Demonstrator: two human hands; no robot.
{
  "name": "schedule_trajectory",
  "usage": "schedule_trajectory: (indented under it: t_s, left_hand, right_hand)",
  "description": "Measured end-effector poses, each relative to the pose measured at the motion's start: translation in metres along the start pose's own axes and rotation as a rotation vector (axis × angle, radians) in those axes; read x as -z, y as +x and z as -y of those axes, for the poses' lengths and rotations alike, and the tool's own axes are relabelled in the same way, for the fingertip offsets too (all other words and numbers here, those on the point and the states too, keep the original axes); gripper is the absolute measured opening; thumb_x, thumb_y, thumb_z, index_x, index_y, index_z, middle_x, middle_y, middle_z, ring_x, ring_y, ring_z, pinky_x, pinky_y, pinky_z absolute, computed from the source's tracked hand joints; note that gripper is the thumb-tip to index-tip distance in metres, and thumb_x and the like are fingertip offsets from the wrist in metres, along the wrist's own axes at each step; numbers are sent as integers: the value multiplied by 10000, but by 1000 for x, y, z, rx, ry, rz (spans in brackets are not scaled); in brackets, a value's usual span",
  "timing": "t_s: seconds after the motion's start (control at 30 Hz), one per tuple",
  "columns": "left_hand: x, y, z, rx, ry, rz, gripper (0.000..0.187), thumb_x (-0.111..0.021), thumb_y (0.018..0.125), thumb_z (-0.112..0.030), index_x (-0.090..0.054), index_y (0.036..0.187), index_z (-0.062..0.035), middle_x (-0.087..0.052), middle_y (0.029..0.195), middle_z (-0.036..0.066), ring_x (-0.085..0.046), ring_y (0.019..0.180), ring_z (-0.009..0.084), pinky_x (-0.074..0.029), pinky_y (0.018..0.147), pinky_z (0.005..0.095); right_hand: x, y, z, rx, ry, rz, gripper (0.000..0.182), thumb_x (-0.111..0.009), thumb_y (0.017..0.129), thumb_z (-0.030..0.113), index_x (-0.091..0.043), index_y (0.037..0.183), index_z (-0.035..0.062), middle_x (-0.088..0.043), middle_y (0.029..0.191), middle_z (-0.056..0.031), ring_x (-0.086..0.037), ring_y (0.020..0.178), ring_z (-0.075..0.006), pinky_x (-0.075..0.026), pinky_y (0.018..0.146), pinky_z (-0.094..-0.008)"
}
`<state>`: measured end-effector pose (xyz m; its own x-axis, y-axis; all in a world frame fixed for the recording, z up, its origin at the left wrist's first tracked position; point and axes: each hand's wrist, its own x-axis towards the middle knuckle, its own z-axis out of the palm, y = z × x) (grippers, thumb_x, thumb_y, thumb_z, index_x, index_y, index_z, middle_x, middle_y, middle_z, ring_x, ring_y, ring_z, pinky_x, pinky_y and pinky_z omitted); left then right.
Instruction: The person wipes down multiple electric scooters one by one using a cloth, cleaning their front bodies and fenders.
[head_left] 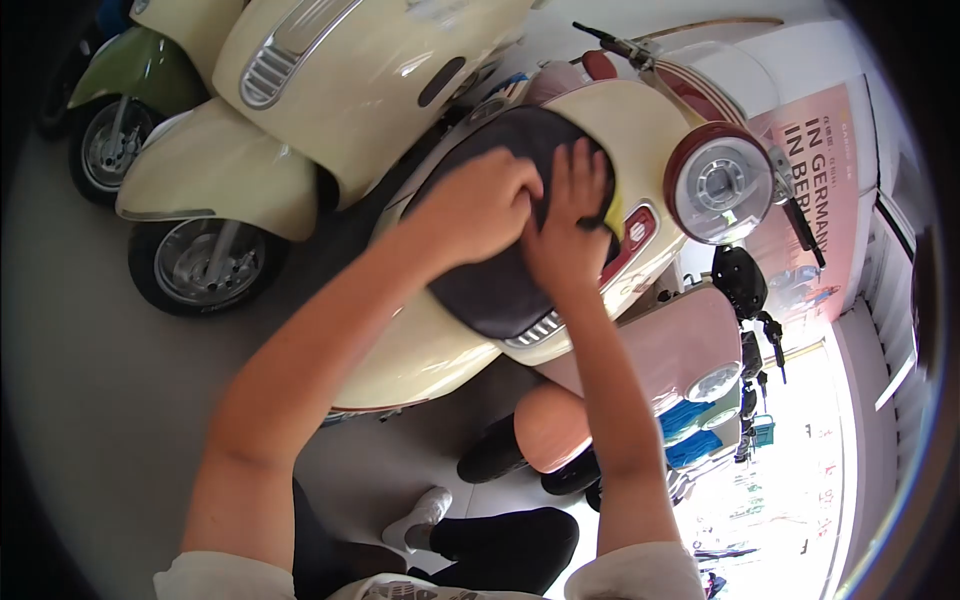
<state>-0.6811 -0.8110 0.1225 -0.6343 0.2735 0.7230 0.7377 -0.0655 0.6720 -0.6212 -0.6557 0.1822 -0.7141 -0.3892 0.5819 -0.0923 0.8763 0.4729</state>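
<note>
A dark, rounded soft cover or bag lies against the front of a cream scooter. My left hand rests over it with the fingers curled inward; what they pinch, if anything, is hidden. Beside it, nearly touching, my right hand lies flat on the dark material with its fingers stretched out. A thin black strap or loop shows at the edge of my right hand, near a small yellow patch. The scooter's red badge and round headlight are to the right.
Another cream scooter and a green one stand at the left. A pink scooter is close on the right. A person's leg and white shoe show on the grey floor. A pink poster hangs behind.
</note>
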Motion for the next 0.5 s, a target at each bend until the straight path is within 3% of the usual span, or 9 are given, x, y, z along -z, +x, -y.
schedule_trajectory:
  t_s: [0.07,0.13,0.17,0.23,0.27,0.37,0.5]
  left_hand:
    - [-26,-10,-17,26,163,-53,234,-644,895,-111,-660,1119,-45,-564,1158,168,-549,1138,377,-473,969,445]
    - [-43,-12,-29,48,186,-155,389,-677,916,-196,-619,1286,-89,-545,1236,184,-529,1187,384,-460,973,466]
    - [-50,-13,-34,33,180,-157,389,-677,916,-196,-619,1286,-89,-545,1236,184,-529,1187,384,-460,973,466]
    - [-61,-15,-42,17,387,-243,606,-713,923,-360,-528,1453,-131,-497,1348,235,-488,1247,418,-440,984,517]
    - [-64,-14,-46,8,382,-247,606,-713,923,-360,-528,1453,-131,-497,1348,235,-488,1247,418,-440,984,517]
    - [-77,-12,-50,94,474,-181,804,-695,897,-574,-449,1542,-162,-404,1460,313,-414,1323,509,-389,1045,610]
    - [-101,-9,-50,154,555,-225,853,-679,890,-614,-410,1562,-162,-337,1530,334,-328,1413,548,-336,1077,694]
  right_hand:
    - [-1,-12,-7,104,89,-24,660,-629,871,148,-461,1483,-34,-402,1589,-244,-351,1480,-468,-356,1190,-502]
    - [14,-19,-19,56,282,-26,637,-622,857,88,-477,1463,-47,-424,1571,-244,-367,1471,-458,-328,1202,-513]
    - [23,-22,-28,23,271,-37,625,-608,865,63,-473,1467,-42,-435,1562,-244,-387,1460,-450,-340,1193,-515]
    - [36,-34,-42,-94,381,-65,582,-600,881,46,-500,1449,-32,-461,1540,-244,-418,1439,-446,-343,1190,-507]
    - [39,-43,-53,-128,415,-82,571,-600,882,37,-510,1442,-31,-472,1531,-244,-426,1434,-444,-343,1190,-505]
    - [47,-76,-72,-200,359,-131,571,-608,878,18,-520,1441,-30,-473,1535,-235,-417,1447,-434,-342,1188,-499]
    - [28,-106,-106,-306,338,-202,578,-609,926,40,-474,1484,-21,-419,1582,-217,-381,1474,-390,-303,1208,-478]
